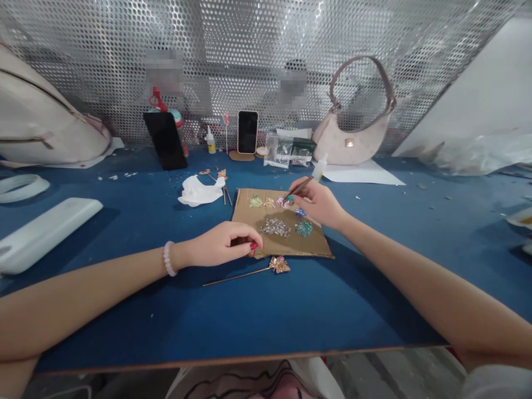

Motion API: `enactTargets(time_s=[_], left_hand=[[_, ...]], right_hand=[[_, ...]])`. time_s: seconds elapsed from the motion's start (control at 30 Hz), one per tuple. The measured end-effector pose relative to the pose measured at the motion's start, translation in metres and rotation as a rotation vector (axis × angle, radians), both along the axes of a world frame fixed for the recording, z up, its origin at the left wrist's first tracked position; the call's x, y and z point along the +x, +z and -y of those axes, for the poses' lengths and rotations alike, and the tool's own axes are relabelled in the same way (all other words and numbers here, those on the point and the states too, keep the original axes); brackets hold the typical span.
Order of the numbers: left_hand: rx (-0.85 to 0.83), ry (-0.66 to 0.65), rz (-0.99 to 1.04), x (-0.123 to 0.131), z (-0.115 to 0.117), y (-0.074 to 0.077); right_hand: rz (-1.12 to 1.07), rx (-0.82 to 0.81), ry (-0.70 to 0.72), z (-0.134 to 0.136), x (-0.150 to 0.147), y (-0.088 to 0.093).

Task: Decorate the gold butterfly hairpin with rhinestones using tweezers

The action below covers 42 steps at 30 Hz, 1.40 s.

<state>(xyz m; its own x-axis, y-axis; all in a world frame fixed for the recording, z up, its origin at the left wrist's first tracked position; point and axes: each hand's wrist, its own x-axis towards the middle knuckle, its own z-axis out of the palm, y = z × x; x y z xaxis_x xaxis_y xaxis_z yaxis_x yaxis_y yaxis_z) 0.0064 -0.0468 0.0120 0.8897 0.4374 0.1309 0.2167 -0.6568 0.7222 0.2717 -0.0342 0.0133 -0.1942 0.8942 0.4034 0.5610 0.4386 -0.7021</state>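
Note:
My right hand (318, 200) holds dark tweezers (300, 187) in a pinch, with their tips down at a small heap of pink rhinestones (282, 201). That heap lies on a cardboard sheet (286, 246) among green rhinestones (255, 201), pale yellow ones (269, 203), blue ones (301, 212), clear ones (275, 226) and teal ones (304, 229). Over the sheet's near left corner rests my left hand (224, 244), fingers curled and thumb tip against them; anything between is hidden. In front of the sheet lies a gold hairpin (280, 265) with a flower-like ornament.
Beyond my right hand is a glue bottle (320, 167). White crumpled paper (200, 191) and more gold hairpins (222, 177) lie left of the cardboard. Two phones (248, 132), another glue bottle (211, 141), plastic bags (277, 149) and a handbag (353, 138) line the back.

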Motion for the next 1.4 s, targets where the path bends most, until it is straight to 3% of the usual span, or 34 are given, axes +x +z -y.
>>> enactTargets(time_s=[0.2,0.5,0.73,0.9,1.0,1.13,1.4], left_hand=[[0.065,-0.040,0.010,0.001,0.001,0.001],[0.103,-0.075,0.019,0.002,0.002,0.001],[0.127,-0.099,0.001,0.002,0.003,0.005],[0.306,-0.066,-0.267,-0.002,0.021,0.021],[0.331,-0.024,-0.404,-0.004,0.036,0.028],[0.314,0.015,-0.481,-0.005,0.045,0.029],[0.525,0.053,-0.740,-0.002,0.056,0.028]], right_hand=[[-0.002,-0.015,-0.055,-0.015,0.015,-0.008],[0.103,0.021,-0.143,-0.007,0.010,-0.003],[0.119,0.106,-0.101,-0.004,0.008,0.003],[0.039,0.025,-0.113,-0.004,0.009,0.002],[-0.061,-0.038,-0.071,-0.005,0.009,0.000],[-0.187,-0.095,-0.055,-0.003,0.004,0.002],[-0.306,-0.062,0.005,0.003,-0.003,0.009]])
